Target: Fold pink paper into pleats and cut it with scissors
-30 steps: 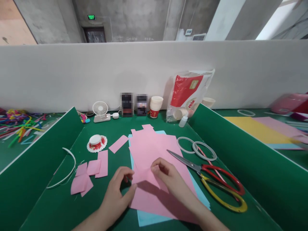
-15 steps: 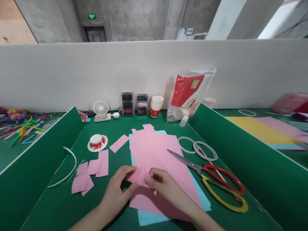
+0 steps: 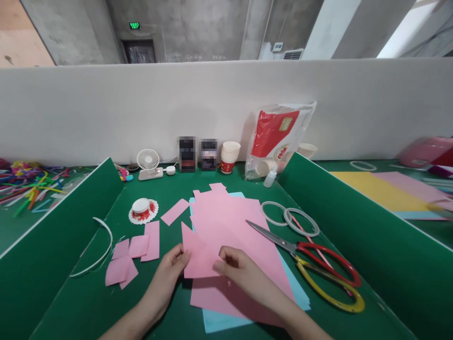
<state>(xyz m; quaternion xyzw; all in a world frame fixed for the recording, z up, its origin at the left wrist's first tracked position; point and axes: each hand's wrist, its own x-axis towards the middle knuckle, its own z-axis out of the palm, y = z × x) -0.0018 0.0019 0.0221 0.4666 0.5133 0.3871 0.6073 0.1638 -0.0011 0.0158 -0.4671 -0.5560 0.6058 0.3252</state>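
Between my hands, a small pink paper piece is held up over the larger pink sheets. Its top left corner rises to a point. My left hand pinches its left edge between thumb and fingers, and my right hand pinches the right side. Light blue paper peeks out from under the pink stack. To the left lie several cut pink pieces, some slightly curled. Right of the stack, large scissors with one red and one yellow handle rest with their blades over the pink sheet.
Clear tape rings lie at the right, near a green divider. A red-and-white paper cup piece sits at the left. Behind stand a small fan, stacked cups, a glue bottle and a plastic bag.
My left hand has shifted left and closed on the pink paper's left edge. The paper now shows a larger, opened-out face with a raised corner. My right hand stays nearly still.
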